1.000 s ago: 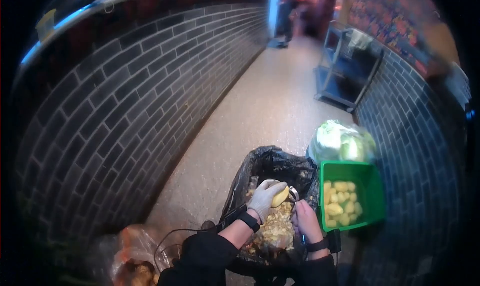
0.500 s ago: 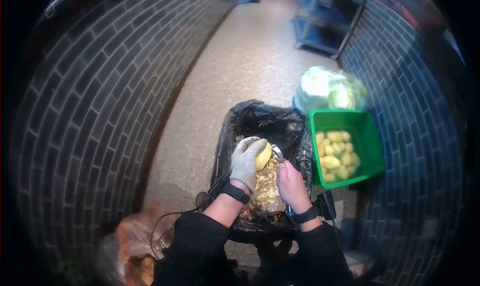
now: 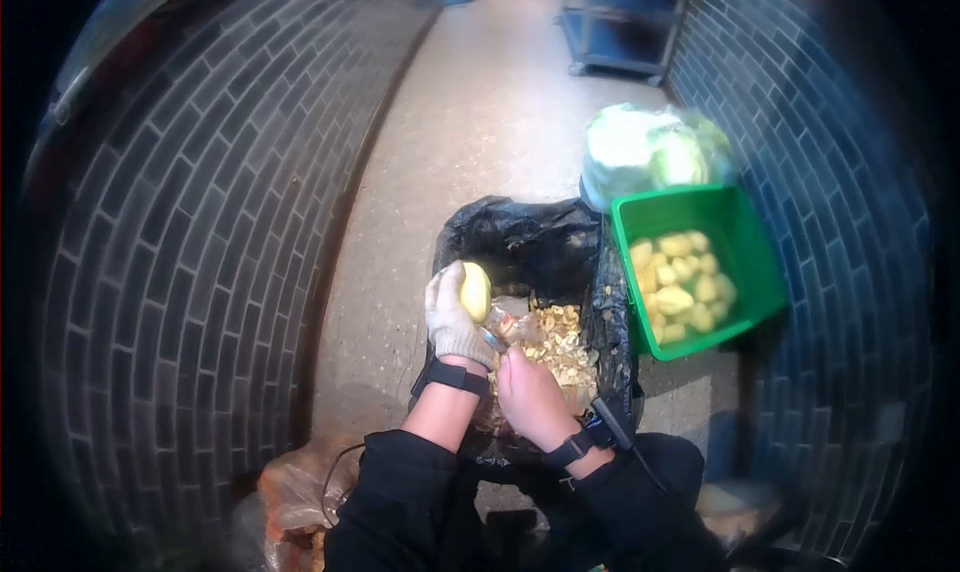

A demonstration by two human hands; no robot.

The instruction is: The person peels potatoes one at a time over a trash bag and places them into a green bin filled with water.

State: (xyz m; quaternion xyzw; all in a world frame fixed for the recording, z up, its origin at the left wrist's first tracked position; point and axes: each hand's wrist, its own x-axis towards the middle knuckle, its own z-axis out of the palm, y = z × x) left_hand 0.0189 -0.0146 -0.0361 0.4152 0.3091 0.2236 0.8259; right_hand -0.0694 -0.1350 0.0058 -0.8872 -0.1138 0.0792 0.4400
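Note:
My left hand, in a pale knitted glove, is closed round a peeled yellow potato above the left part of a bin lined with a black bag. Bare and pinched shut, my right hand grips a peeler, its metal head just below the potato, near the glove. Potato peelings and some plastic wrapping lie in the bin under both hands.
Right of the bin, a green crate holds several peeled potatoes. Behind it stands a clear bag of green vegetables. A plastic sack sits at lower left. Brick walls flank the corridor, with a wheeled cart farther back.
Both hands have shifted left over the bin. The potato is tipped more upright, and the peeler has gone from its upper right side to below it. The camera view has turned slightly.

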